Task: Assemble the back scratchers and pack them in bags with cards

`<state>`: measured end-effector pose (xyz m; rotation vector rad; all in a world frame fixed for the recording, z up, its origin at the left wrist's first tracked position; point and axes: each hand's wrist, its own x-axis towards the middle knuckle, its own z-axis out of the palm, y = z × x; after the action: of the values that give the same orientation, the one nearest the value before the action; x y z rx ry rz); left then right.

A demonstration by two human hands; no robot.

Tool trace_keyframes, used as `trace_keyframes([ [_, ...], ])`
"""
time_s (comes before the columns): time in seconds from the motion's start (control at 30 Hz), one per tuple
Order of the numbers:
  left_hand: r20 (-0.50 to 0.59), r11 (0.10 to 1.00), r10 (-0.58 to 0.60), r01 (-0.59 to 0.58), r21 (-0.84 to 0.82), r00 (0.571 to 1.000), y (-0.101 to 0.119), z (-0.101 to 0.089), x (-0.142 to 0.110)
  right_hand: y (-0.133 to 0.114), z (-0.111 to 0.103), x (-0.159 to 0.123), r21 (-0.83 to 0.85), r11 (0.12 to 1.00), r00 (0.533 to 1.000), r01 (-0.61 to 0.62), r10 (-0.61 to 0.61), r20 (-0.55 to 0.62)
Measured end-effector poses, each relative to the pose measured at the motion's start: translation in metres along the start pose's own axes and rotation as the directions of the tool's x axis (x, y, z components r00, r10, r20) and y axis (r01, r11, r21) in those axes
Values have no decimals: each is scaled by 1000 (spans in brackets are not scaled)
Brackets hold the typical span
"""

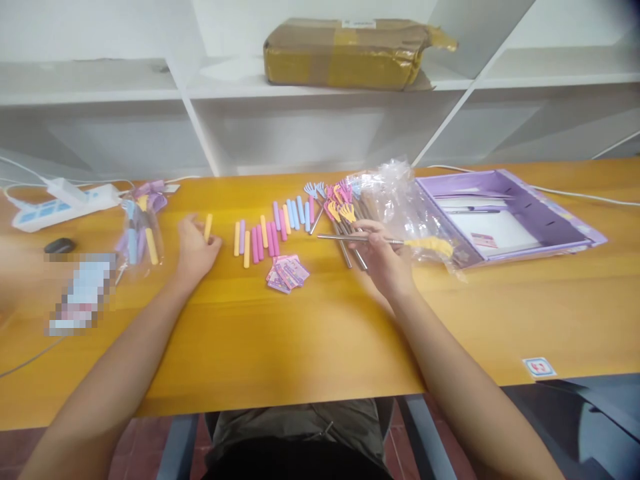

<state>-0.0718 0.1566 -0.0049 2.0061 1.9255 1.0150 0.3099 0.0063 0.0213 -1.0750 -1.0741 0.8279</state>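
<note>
My left hand (194,250) is closed on a yellow handle sleeve (208,227), held upright near its fingertips. In my right hand (387,263) is a back scratcher (330,237), its bare metal rod pointing left and its yellow claw head to the right. Between the hands lie several pink, yellow, blue and purple handle sleeves (257,243) in a loose row. Below them is a small pile of printed cards (289,273). Beside my right hand, more back scratchers (340,200) with coloured claw heads and metal rods lie bunched, partly hidden by the hand.
Clear plastic wrap (400,193) lies against a purple open box (540,223) holding papers. On the left are bagged back scratchers (143,230), a power strip (75,207), a black mouse-like object (59,245) and a pixelated phone-like object (85,293). A taped carton (345,57) rests on the shelf.
</note>
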Motion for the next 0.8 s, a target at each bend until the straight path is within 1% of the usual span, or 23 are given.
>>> trace_keyframes([
  [0.07, 31, 998, 7, -5, -62, 999, 1, 2, -5, 4, -2, 4, 66, 997, 998, -44, 47, -44],
  [0.1, 51, 995, 29, -24, -92, 998, 1, 3, -7, 6, -3, 5, 69, 996, 995, -57, 62, -72],
  [0.13, 74, 992, 65, -56, -117, 995, 2, 4, -9, 9, -5, 6, 37, 997, 993, -65, 68, -94],
  [0.2, 114, 979, 161, -144, -144, 980, 2, 6, -13, 15, -11, 8, -111, 993, 988, -39, 22, -151],
  [0.23, 133, 970, 213, -193, -148, 968, 3, 8, -15, 19, -14, 10, -230, 973, 985, -12, -28, -169],
  [0.27, 150, 960, 260, -239, -147, 954, 3, 10, -17, 23, -17, 12, -364, 931, 982, 20, -86, -166],
  [0.3, 167, 952, 294, -273, -141, 941, 4, 12, -18, 27, -20, 14, -492, 869, 981, 52, -137, -138],
  [0.37, 188, 948, 313, -294, -124, 931, 6, 14, -20, 35, -25, 19, -677, 725, 978, 129, -207, -35],
  [0.4, 192, 952, 303, -286, -112, 933, 7, 15, -20, 39, -27, 21, -729, 662, 974, 174, -225, 28],
  [0.47, 185, 965, 260, -248, -84, 948, 7, 13, -17, 46, -30, 23, -781, 567, 956, 263, -263, 131],
  [0.53, 160, 974, 226, -220, -55, 961, 3, 6, -10, 52, -31, 25, -807, 488, 931, 332, -307, 197],
  [0.63, 48, 979, 181, -184, 92, 982, -10, -12, 6, 59, -31, 25, -822, 410, 903, 396, -339, 266],
  [0.7, -41, 968, 107, -94, 235, 993, -20, -25, 14, 63, -31, 25, -816, 382, 887, 434, -338, 314],
  [0.8, -146, 918, -59, 111, 380, 988, -27, -37, 18, 67, -29, 25, -802, 357, 866, 478, -345, 363],
])
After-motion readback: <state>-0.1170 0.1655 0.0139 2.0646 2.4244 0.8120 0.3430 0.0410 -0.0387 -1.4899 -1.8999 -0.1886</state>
